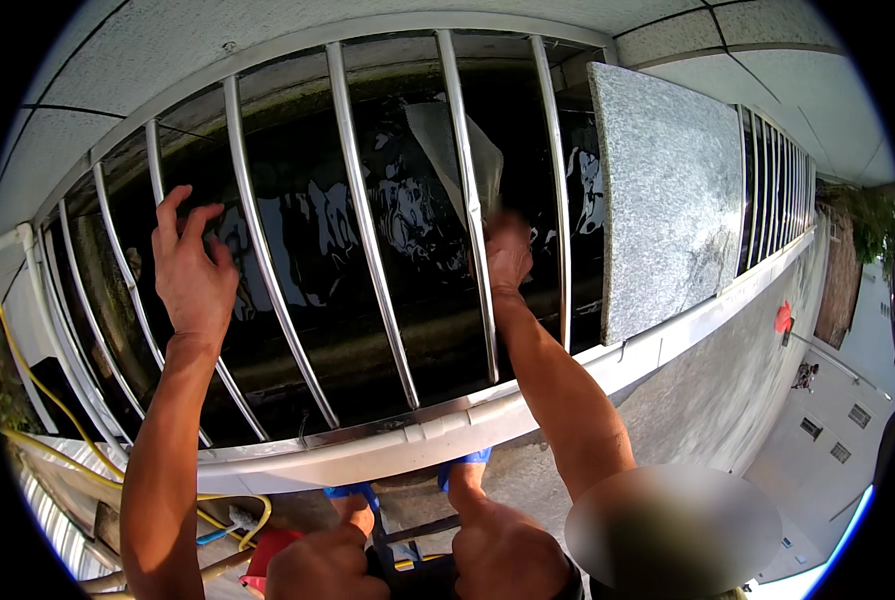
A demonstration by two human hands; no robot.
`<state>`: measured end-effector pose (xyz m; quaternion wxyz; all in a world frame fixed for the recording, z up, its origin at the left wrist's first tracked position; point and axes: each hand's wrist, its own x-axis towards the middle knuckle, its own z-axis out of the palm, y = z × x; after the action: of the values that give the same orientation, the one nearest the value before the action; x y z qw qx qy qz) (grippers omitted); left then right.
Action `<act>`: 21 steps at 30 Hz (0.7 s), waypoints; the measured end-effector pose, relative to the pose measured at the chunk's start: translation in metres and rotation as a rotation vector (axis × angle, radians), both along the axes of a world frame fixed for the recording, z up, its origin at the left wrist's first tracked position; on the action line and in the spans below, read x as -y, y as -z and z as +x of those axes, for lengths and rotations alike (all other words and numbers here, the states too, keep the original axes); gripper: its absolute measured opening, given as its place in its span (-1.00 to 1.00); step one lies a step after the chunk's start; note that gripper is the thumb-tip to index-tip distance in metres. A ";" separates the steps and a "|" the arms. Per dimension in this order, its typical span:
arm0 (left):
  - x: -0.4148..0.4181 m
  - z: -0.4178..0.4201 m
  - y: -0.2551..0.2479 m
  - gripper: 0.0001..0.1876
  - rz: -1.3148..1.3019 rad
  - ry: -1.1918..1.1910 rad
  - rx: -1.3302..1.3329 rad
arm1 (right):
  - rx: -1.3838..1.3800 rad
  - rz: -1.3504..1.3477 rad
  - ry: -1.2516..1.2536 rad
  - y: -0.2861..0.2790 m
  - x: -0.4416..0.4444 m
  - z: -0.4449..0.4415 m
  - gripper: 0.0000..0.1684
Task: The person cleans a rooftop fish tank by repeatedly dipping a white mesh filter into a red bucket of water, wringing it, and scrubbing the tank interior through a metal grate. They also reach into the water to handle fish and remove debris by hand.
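Note:
My right hand point(509, 251) reaches down between the metal bars of a grate point(365, 217) over dark water point(297, 225). It is blurred and partly behind a bar, at the lower end of a pale, flat mesh-like piece point(455, 154) that lies in or just above the water. Whether the fingers grip it I cannot tell. My left hand point(196, 274) hovers over the bars at the left, fingers apart and curled, holding nothing.
A speckled grey stone slab point(672, 202) lies on the grate at the right. A white ledge point(387, 450) runs along the near side. At the lower left are a yellow hose point(49, 390), a blue-handled brush point(218, 535) and a red container point(271, 551).

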<state>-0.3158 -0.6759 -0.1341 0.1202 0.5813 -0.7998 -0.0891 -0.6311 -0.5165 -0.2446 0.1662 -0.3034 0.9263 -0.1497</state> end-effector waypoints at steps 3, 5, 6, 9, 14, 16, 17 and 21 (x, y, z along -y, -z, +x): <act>0.000 0.000 -0.001 -0.63 -0.021 0.010 0.006 | 0.078 -0.021 -0.019 0.008 -0.016 -0.007 -0.74; 0.000 -0.001 0.001 -0.63 -0.037 0.022 0.017 | 0.051 -0.012 -0.118 0.014 -0.021 -0.007 -0.70; 0.000 0.001 0.002 -0.63 -0.042 0.024 0.021 | 0.038 0.034 -0.174 0.011 -0.018 -0.005 -0.64; 0.001 0.003 0.002 -0.62 -0.008 0.002 0.017 | -0.058 -0.001 -0.229 0.008 -0.014 0.002 -0.69; 0.000 0.006 0.004 -0.61 0.025 -0.026 -0.005 | -0.088 0.037 0.130 0.013 -0.017 -0.011 -0.72; 0.000 0.006 0.002 -0.62 0.025 -0.033 -0.003 | -0.061 -0.002 0.329 0.025 -0.023 -0.020 -0.72; -0.001 0.007 0.001 -0.62 0.035 -0.044 -0.005 | -0.052 -0.008 0.398 0.029 -0.023 -0.024 -0.72; 0.000 0.004 0.003 -0.62 0.024 -0.024 -0.007 | -0.110 0.275 0.297 0.103 -0.050 -0.070 -0.79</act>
<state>-0.3116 -0.6757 -0.1376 0.1174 0.5918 -0.7913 -0.0992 -0.7015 -0.4670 -0.3478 0.1314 -0.1457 0.9802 -0.0282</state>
